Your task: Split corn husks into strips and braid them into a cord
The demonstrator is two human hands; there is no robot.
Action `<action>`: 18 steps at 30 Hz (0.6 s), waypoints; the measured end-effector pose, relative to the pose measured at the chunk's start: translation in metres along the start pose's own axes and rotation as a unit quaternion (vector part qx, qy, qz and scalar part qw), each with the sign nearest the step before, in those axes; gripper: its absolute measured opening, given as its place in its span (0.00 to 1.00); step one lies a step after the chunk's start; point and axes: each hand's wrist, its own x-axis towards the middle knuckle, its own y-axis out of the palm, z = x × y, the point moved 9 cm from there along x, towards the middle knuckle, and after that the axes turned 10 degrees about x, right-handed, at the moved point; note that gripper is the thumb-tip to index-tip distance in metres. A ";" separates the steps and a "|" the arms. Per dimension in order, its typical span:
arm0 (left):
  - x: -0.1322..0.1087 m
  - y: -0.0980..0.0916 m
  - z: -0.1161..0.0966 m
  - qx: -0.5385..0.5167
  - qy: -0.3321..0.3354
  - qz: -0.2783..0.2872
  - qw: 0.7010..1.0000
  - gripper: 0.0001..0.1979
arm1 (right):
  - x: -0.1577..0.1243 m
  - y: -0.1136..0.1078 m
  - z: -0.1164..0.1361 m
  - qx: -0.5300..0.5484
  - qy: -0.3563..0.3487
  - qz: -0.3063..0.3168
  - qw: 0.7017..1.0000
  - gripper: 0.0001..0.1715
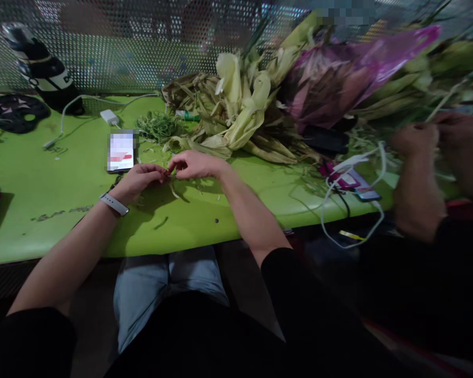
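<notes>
A thin pale strip (174, 189) is just below the meeting fingertips of the left hand (140, 181) and the right hand (195, 164). Their fingers are bent together; whether they hold it, I cannot tell. Behind lie corn husks (248, 115).

- Lime-green tabletop (63, 186)
- Corn husks (256, 110) — pale yellow-green to tan
- Green shreds (157, 127)
- Translucent magenta plastic bag (331, 79)
- Bottle (49, 71) — black, white-banded
- White watch strap (115, 204)
- Faded blue jeans (140, 294)
- Silvery, dot-patterned mesh screen (114, 60)
</notes>
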 end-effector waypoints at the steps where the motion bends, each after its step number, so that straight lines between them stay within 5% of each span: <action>1: 0.000 0.000 0.000 -0.006 -0.002 0.001 1.000 0.04 | 0.001 0.001 0.000 0.006 -0.004 0.003 1.000 0.18; 18: 0.004 -0.006 0.008 -0.034 -0.013 -0.011 0.999 0.06 | 0.013 0.012 -0.005 0.101 -0.064 0.017 0.993 0.10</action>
